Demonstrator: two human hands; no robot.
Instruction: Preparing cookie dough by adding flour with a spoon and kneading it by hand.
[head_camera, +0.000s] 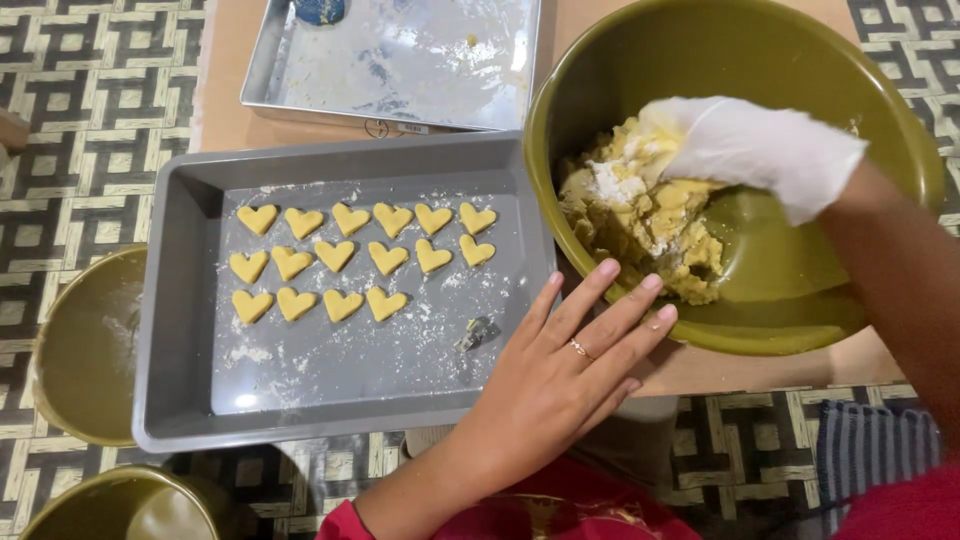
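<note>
1. Right hand (745, 150), upper right of the frame, in a white glove, fingers curled down into a lump of yellow dough (650, 235) dusted with flour; whether closed around a piece or only pressing, cannot tell.
2. Dough lying inside a big olive-green bowl (800, 300), against its left wall, right of centre in the frame.
3. Left hand (560, 385), bare, lower centre of the frame, fingers (610, 305) spread and laid flat, tips touching the outside of the bowl's near rim; a ring on one finger; nothing held.
4. Bowl standing on a light brown counter (225, 100), just beside a grey baking tray (180, 300) at centre left.
5. In the tray, fifteen heart-shaped dough cutouts (350, 262) in three rows, upper half of the tray floor, apart from one another; flour scattered around them; a small metal piece lying near the tray's lower right.
6. A second, shinier metal tray (400, 60) at the top of the frame, smeared with flour, a blue round thing at its upper edge.
7. Two more olive bowls (85, 350) at the left edge and lower left corner, on a patterned floor (90, 110).
8. Red clothing along the bottom edge; striped cloth at lower right.
</note>
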